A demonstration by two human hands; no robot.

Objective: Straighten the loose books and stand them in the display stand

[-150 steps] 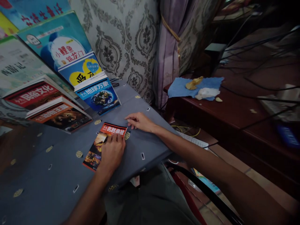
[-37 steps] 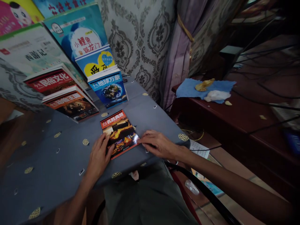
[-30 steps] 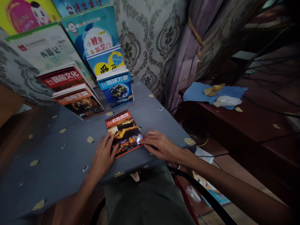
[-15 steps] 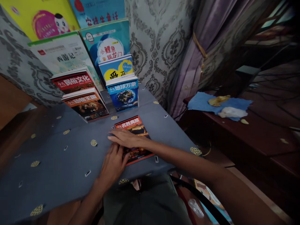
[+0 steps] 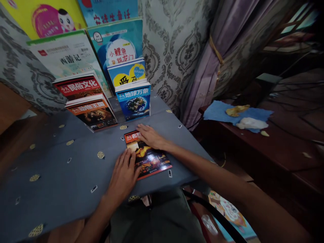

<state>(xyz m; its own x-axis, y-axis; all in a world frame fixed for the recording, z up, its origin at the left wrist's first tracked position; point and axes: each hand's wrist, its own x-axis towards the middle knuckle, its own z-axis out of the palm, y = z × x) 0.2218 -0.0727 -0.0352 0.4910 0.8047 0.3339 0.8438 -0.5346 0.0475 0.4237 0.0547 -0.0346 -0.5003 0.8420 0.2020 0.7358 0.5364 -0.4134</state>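
A small book (image 5: 152,161) with a red and dark cover lies flat near the table's front right edge. On its left edge rests my left hand (image 5: 125,168), fingers stretched out and the thumb over the lower cover. My right hand (image 5: 151,136) lies flat across the book's top right part, fingers extended toward the upper edge and hiding some of the title. Neither hand grips anything. Behind the book stand a blue book with a globe (image 5: 134,103) and, to the left, a book with a lion on its cover (image 5: 96,114).
More books lean in two rows against the patterned wall, among them a white one (image 5: 63,57) and a teal one (image 5: 120,40). Right of the grey tablecloth (image 5: 63,182), a dark red bench (image 5: 243,148) holds a blue cloth (image 5: 215,111) with scraps. A purple curtain (image 5: 202,81) hangs between.
My right hand has moved up and to the right, from beside my left fingers to the book's upper part, uncovering the cover's middle. My left hand stays at the left edge.
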